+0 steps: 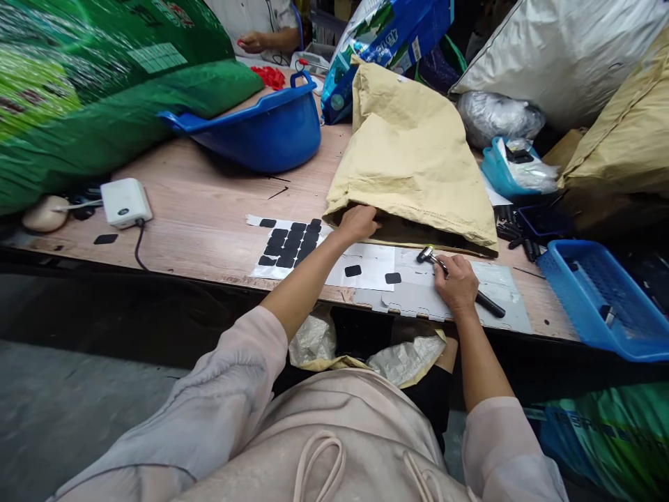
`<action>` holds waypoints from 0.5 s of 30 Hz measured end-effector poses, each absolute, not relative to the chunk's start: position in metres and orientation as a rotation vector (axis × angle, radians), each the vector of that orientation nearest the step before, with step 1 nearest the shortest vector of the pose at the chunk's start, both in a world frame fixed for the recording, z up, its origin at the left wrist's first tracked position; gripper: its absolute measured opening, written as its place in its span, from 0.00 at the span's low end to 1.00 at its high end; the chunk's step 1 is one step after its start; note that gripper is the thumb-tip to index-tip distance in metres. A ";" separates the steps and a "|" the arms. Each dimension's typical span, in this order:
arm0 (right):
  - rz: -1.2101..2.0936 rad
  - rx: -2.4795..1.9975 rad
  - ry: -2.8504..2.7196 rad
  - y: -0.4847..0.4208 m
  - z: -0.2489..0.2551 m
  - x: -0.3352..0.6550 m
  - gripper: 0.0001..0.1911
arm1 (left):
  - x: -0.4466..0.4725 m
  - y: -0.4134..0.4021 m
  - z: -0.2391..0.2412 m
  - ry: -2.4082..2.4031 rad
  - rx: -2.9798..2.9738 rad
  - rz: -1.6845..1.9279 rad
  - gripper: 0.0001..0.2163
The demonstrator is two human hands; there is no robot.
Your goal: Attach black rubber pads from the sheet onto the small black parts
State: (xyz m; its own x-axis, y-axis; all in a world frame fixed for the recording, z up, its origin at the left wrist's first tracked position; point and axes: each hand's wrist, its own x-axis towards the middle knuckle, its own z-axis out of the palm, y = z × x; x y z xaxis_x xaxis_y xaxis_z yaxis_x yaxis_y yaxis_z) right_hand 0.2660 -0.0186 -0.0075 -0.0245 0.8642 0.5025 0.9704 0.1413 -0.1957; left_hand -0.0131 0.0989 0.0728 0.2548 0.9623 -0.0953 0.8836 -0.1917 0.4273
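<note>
My left hand (358,224) reaches into the mouth of a tan woven sack (412,150) lying on the table; its fingertips are partly hidden by the sack. In my right hand (456,284) is a small hammer (490,305), its metal head pointing left and its black handle running out to the right. The hammer is just above a grey board (502,289) at the table's front edge. Left of it lies a white sheet (377,259) with rows of black rounded patches (293,244). Two separate black patches (353,270) lie nearer the hammer.
A blue basin (261,136) and green bags (130,90) stand at the left, behind a white box (125,202) with a cord. On the right are a blue basket (601,307), small black parts (509,226) and large sacks (569,56). Another person's hand (254,42) shows across the table.
</note>
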 end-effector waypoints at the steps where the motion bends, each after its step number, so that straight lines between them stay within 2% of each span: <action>1: -0.274 -1.752 -1.916 -0.019 -0.008 0.266 0.12 | -0.010 0.089 0.071 1.587 2.161 0.324 0.11; 6: -0.264 -1.758 -1.909 -0.019 -0.008 0.266 0.12 | 0.001 0.046 0.043 1.197 2.225 0.444 0.08; 15: -0.240 -1.736 -1.921 -0.017 -0.010 0.270 0.13 | 0.006 0.033 0.007 1.185 2.174 0.626 0.08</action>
